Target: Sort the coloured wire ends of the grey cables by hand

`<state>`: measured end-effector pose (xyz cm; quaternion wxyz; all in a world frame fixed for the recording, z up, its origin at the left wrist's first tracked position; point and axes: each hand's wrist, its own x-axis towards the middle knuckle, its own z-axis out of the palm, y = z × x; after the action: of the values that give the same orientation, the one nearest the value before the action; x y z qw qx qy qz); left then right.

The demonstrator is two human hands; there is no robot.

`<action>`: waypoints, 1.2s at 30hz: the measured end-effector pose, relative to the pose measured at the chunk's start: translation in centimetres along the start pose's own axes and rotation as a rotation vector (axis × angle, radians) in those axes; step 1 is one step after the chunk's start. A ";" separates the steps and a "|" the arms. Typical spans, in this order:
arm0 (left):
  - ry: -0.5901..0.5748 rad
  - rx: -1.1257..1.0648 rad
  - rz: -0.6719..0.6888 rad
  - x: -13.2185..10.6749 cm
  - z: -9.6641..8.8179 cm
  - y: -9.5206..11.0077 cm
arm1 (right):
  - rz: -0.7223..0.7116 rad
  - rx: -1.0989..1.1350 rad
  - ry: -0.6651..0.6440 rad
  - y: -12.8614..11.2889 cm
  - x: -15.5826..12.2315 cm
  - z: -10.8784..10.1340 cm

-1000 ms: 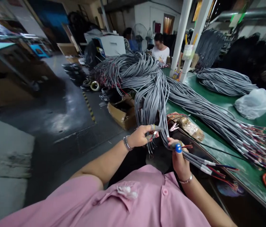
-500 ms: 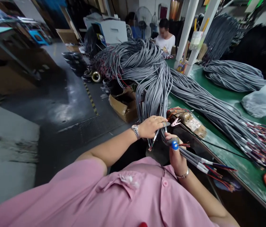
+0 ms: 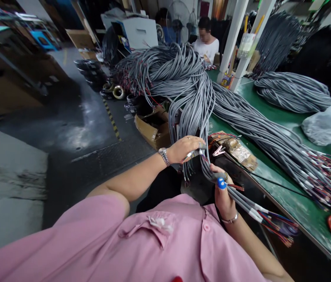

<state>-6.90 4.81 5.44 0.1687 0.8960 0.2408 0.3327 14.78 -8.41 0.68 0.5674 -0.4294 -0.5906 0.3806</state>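
Note:
My right hand (image 3: 224,197) is closed round a small bunch of grey cables (image 3: 240,200), whose white-banded ends with bare coloured wires stick out to the right. A blue cover sits on its thumb. My left hand (image 3: 184,150), with dark finger covers, grips a grey cable at the lower part of the hanging cable bundle (image 3: 193,111). A white-banded cable end with thin coloured wires shows by its fingers. Further cable ends dangle below the left hand. The hanging bundle comes down from a large heap of grey cables (image 3: 171,66).
A long row of grey cables (image 3: 259,133) lies on the green table (image 3: 288,188). On it too are a coiled bundle (image 3: 294,92), a plastic bag (image 3: 319,124) and a pink clip (image 3: 218,150) near the edge. A cardboard box (image 3: 153,129) stands below; a person (image 3: 206,45) sits behind.
My left hand has moved slightly up and left, and a cable end now shows by its fingers. My right hand has shifted a little right with its cables.

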 end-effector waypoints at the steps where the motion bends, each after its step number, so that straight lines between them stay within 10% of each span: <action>1: 0.093 -0.090 -0.058 0.1 0.1 0.0 | 0.009 -0.006 -0.010 0.1 0.0 0.0; 8: 0.706 -0.748 -0.514 1.9 2.3 -1.1 | -0.003 -0.166 -0.246 3.0 1.9 2.8; 17: 0.981 -0.923 -0.427 1.2 1.0 0.9 | 0.030 -0.122 -0.274 3.5 3.0 4.6; 26: 0.900 -0.810 -0.530 -0.2 2.1 4.3 | 0.144 -0.019 -0.148 0.1 2.6 3.7; 36: 0.529 -0.753 -0.641 -4.4 2.6 1.6 | 0.335 0.135 -0.295 2.7 7.2 7.1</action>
<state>-7.51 0.73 2.07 0.5035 0.5419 0.3997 0.5413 8.03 -0.45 0.16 0.4314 -0.4224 -0.5607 0.5667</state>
